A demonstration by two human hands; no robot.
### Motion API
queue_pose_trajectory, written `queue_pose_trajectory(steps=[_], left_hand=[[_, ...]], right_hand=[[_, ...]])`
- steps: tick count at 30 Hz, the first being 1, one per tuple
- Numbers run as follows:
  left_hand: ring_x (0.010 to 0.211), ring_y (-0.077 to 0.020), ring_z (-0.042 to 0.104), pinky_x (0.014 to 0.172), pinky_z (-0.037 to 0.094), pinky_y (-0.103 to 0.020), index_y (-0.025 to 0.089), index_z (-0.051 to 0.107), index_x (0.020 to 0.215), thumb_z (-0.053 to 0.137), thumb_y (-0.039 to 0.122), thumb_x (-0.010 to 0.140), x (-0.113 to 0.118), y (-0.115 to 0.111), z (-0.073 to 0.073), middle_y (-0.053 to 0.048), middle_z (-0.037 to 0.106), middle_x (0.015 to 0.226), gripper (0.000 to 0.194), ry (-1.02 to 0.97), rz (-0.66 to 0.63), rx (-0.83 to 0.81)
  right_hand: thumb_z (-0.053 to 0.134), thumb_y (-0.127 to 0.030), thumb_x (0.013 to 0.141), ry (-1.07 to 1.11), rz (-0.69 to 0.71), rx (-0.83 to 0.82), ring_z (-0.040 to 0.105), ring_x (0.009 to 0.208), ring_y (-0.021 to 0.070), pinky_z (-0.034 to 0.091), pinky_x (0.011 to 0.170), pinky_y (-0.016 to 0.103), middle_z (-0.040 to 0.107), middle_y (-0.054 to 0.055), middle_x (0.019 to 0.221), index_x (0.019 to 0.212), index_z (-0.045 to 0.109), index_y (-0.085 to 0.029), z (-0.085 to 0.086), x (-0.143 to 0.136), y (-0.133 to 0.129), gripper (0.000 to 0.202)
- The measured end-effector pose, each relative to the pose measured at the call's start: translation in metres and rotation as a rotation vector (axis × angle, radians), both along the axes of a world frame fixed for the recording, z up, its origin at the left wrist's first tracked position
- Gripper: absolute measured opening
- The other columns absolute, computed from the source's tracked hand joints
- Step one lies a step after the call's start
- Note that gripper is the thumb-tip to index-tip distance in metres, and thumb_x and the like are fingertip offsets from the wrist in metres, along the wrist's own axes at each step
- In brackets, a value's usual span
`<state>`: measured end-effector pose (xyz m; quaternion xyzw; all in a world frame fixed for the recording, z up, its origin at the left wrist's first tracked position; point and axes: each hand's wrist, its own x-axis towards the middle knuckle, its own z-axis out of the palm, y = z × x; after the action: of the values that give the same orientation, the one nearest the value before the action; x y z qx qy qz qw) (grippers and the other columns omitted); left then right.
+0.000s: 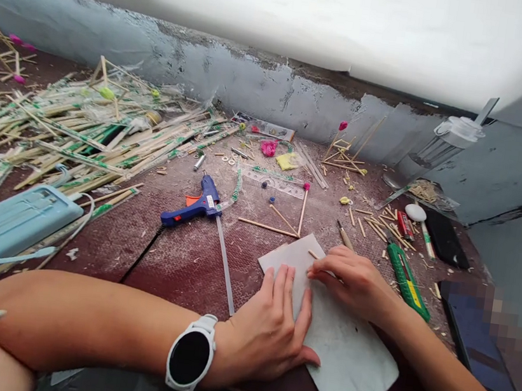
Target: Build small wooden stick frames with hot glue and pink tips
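Observation:
A pale grey sheet lies slantwise at the table's front edge, partly hanging over it. My left hand rests flat on the sheet's left side with its fingers stretched out. Over the upper part of the sheet, my right hand pinches a short wooden stick between thumb and fingertips; most of the stick is hidden by the fingers. Just beyond the sheet, thin sticks meet at a corner, with a pink lump on the upright one. A pointed tool with a wooden handle lies beyond my right hand.
Left of the sheet lies a blue glue gun with a long glue stick in it. A green utility knife and a phone are at right. Piled chopsticks and a light-blue device fill the left.

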<state>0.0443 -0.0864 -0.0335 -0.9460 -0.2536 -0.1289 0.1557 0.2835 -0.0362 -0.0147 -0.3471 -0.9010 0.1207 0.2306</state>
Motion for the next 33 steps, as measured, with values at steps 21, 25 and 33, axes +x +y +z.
queue_pose_trajectory(steps=[21,25,33], left_hand=[[0.123,-0.0480,0.069,0.101,0.048,-0.060,-0.004,0.057,0.139,0.033,0.074,0.103,0.001,0.001,0.001,-0.043,0.064,0.130,0.089,0.018,-0.001,-0.018],[0.124,-0.0474,0.069,0.102,0.048,-0.060,-0.003,0.057,0.140,0.034,0.074,0.103,0.001,0.002,-0.001,-0.043,0.063,0.131,0.089,0.006,-0.010,-0.020],[0.124,-0.0493,0.068,0.101,0.048,-0.060,-0.003,0.059,0.137,0.036,0.075,0.101,0.002,0.002,0.000,-0.044,0.063,0.130,0.089,0.008,-0.006,-0.017]], right_hand=[[0.060,-0.020,0.104,-0.003,-0.033,0.076,0.066,0.077,0.0182,0.049,0.073,0.029,0.075,0.005,0.083,0.098,0.070,-0.021,-0.001,-0.009,0.008,0.012],[0.064,-0.021,0.103,-0.059,-0.013,-0.055,0.065,0.072,0.0153,0.047,0.066,0.025,0.071,0.003,0.080,0.096,0.071,-0.021,0.008,0.000,-0.001,0.010],[0.060,-0.018,0.105,0.056,-0.037,0.129,0.063,0.076,0.0173,0.049,0.073,0.029,0.076,0.004,0.085,0.101,0.070,-0.021,-0.007,-0.010,0.008,0.011]])
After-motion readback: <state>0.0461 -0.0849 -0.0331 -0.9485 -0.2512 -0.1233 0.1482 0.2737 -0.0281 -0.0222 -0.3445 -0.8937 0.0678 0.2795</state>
